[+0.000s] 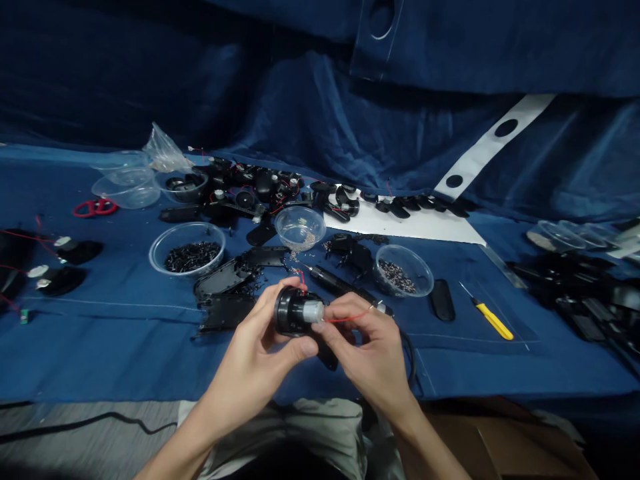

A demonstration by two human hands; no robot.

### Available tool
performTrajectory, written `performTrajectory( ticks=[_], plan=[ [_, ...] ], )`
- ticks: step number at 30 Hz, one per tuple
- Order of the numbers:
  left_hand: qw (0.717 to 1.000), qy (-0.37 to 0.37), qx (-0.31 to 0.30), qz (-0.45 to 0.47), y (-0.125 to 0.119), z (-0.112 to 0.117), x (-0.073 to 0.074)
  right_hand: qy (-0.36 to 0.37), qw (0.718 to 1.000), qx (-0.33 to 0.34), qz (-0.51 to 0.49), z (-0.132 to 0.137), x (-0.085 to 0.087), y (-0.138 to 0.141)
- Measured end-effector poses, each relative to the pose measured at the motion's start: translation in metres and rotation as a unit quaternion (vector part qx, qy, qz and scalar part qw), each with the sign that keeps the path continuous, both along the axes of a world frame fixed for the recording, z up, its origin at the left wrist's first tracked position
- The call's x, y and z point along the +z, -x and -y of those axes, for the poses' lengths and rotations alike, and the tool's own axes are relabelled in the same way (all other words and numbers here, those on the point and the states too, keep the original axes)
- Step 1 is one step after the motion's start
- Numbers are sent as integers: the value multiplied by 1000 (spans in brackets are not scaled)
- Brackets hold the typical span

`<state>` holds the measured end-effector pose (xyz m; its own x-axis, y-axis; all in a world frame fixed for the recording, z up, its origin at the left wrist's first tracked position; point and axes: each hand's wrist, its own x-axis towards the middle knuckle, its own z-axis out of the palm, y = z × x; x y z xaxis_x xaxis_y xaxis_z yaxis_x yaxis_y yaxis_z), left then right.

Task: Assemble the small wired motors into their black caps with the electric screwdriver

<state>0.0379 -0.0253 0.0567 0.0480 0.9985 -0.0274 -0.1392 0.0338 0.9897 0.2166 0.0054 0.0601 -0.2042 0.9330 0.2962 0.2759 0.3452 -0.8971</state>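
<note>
Above the table's front part, my left hand [273, 340] is closed round a black round housing with a small silver motor [313, 311] sticking out to the right. My right hand [367, 333] is closed at the motor's end, thumb and fingers pinching a thin red wire [345, 319] that runs from it. A second red wire rises from the top of the housing. Just behind my hands lies a black pen-shaped electric screwdriver [333, 281]. To their left are black plastic shell halves [227, 313], some with loose black screws beside them.
Clear bowls of small screws stand at left [187, 267], centre [300, 230] and right [404, 270]. A yellow-handled screwdriver [493, 320] lies to the right, red scissors [95, 207] far left. Black motor parts pile up behind, near a white sheet [410, 230]. A blue curtain [300, 100] hangs at the back.
</note>
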Motion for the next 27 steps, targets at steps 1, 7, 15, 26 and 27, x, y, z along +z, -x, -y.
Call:
performTrajectory(
  ticks=[1,7,15,26,27],
  plan=[
    [1000,1,0,3,0,0,0,8,1000,0,-11,0,0,0],
    [1000,-4,1,-8,-1,-1,-1,21,999,-6,-36,1,0,4],
    [1000,14,3,1,1,1,-4,-18,1000,8,-4,-2,0,2],
    [1000,6,0,-12,-1,2,-4,-23,1000,-12,1,1,-4,7],
    [1000,5,2,-13,-1,2,-5,-25,1000,-13,5,0,-4,7]
  ],
)
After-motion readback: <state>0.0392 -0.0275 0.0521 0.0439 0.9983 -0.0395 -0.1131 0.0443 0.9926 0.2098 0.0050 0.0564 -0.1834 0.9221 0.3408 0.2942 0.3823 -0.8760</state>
